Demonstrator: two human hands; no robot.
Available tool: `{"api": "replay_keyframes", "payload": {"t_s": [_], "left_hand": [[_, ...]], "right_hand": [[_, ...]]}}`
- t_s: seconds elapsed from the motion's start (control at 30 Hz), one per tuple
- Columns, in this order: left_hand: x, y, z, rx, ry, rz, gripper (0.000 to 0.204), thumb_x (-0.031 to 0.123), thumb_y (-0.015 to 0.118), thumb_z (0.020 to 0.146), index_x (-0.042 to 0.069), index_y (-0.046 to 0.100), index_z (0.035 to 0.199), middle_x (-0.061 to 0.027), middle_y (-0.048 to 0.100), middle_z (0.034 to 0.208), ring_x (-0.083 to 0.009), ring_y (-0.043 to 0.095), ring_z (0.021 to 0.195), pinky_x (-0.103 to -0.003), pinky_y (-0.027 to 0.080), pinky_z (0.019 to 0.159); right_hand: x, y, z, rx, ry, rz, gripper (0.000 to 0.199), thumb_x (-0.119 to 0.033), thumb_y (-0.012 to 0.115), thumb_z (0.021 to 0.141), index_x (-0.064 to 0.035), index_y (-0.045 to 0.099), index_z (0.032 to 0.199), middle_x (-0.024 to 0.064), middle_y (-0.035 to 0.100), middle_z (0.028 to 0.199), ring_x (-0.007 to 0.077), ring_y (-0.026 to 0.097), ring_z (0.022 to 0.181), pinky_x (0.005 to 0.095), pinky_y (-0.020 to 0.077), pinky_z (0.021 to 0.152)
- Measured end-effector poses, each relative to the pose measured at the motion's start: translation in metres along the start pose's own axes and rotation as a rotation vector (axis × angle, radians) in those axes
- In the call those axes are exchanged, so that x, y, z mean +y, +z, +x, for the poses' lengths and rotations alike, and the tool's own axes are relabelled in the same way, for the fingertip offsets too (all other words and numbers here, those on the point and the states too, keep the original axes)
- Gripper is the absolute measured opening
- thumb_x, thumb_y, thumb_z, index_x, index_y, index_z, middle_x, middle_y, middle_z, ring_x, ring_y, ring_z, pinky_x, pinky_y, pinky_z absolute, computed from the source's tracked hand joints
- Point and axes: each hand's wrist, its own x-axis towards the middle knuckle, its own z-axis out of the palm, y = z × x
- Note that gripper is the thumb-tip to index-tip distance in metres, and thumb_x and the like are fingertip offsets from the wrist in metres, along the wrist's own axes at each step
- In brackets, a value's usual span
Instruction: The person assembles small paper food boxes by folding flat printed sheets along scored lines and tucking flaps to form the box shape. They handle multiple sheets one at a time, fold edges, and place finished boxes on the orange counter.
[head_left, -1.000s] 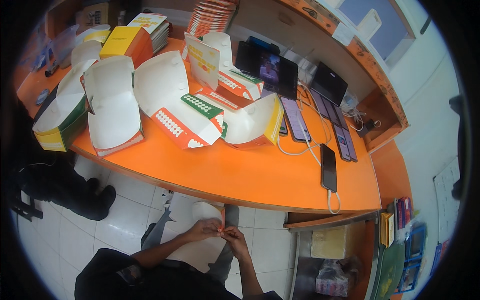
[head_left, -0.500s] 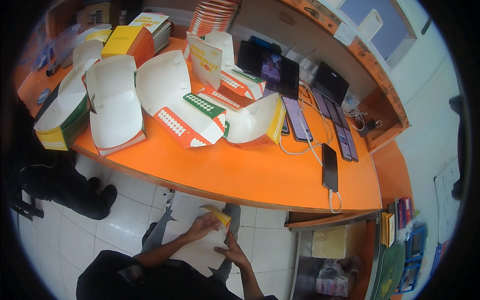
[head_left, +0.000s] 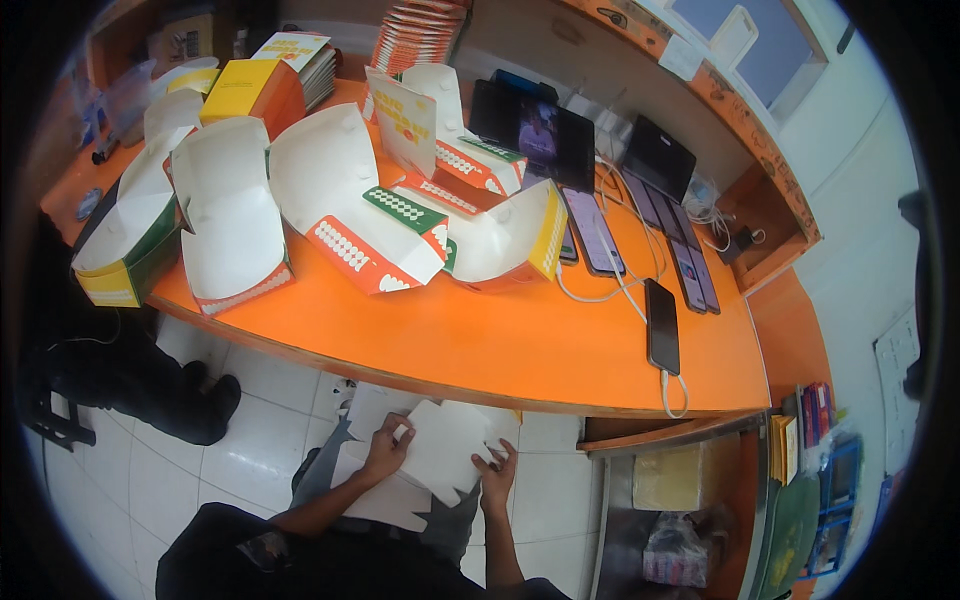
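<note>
Over my lap, below the table edge, I hold a flat cardboard box blank with its white inner side up and notched tabs at its ends. My left hand grips its left edge, fingers closed on it. At the right-hand edge my right hand has its fingers bent against the notched tabs. More white box blanks lie on my lap beneath it. On the table stand several open food boxes, among them a white-lined one with an orange front and a green-and-yellow one.
The orange table curves across in front of me. On it are a charging phone, cables, more phones, a tablet, a closed yellow-and-orange box and stacked boxes. A shelf is at lower right; another person's legs are at left.
The blank, earlier showing a yellow folded flap near my left hand, now spreads flat with its white side up. My right hand has moved up and right, and my hands are farther apart.
</note>
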Motion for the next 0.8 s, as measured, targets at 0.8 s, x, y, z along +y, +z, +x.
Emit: {"api": "replay_keyframes", "payload": {"t_s": [0.8], "left_hand": [[-0.001,-0.011,0.013,-0.029,-0.399,-0.837,0.024,0.008,0.052,0.086,0.005,0.052,0.11,-0.0053,0.054,0.087,-0.0121,0.058,0.071,-0.03,0.055,0.069]], "right_hand": [[0.013,0.077,-0.021,-0.273,-0.181,-0.281,0.009,-0.009,0.065,0.077,-0.0002,0.062,0.079,0.0033,0.059,0.062,0.007,0.052,0.057,0.0231,0.0439,0.054]]}}
